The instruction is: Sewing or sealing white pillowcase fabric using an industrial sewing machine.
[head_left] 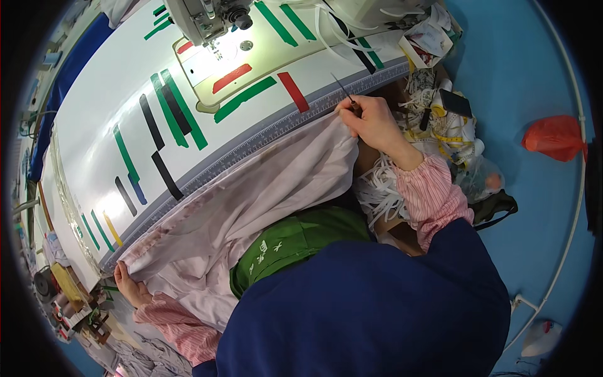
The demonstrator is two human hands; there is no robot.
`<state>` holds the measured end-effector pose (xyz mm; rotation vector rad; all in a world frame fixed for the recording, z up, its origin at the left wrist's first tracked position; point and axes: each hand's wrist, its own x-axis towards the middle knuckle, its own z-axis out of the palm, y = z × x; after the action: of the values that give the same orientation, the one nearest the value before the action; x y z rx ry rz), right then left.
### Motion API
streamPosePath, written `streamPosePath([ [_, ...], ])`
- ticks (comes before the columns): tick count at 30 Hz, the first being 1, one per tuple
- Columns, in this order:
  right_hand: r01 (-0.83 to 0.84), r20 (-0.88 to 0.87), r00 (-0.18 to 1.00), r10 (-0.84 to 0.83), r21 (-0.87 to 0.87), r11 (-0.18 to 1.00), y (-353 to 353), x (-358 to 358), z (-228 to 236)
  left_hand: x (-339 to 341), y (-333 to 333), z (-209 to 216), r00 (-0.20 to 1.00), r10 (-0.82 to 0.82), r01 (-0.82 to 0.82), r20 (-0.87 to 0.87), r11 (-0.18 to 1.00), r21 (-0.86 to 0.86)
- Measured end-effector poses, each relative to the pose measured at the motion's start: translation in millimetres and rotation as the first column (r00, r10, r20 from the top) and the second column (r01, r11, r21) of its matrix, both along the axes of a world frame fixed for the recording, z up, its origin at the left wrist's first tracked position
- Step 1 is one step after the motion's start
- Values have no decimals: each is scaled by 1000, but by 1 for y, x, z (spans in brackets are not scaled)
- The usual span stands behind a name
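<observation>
A long piece of pale pinkish-white cloth (pixel 270 188) is stretched along the table's front edge and hangs down over my lap. At its left end, my left hand (pixel 130 288) is closed on the edge of the cloth. My right hand (pixel 377 124) pinches the cloth's other end, higher up at the right. The same hand also grips an awl-like tool (pixel 354 107) with a dark handle, its thin metal point sticking up over the table. Brownish-pink marks run along the stretched edge. Folds hide the lower part of the cloth.
A sewing machine (pixel 204 22) with its lamp lit stands on the white table (pixel 94 157). Coloured tape strips and a printed ruler strip (pixel 251 151) lie along the tabletop. At the right are white strips (pixel 380 188), a phone (pixel 455 103) and an open box (pixel 427 47).
</observation>
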<state>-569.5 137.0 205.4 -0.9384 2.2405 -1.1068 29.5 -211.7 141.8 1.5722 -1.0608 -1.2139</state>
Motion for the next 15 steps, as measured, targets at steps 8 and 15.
streamPosePath([
  [8, 32, 329, 944, -18, -36, 999, 1, 0, -9, 2, -2, -4, 1000, 8, -8, 14, 1000, -7],
  [15, -204, 8, 979, 204, -5, 979, -3, -3, 1, -6, 3, 0, 999, 7, -7, -54, 1000, -1],
])
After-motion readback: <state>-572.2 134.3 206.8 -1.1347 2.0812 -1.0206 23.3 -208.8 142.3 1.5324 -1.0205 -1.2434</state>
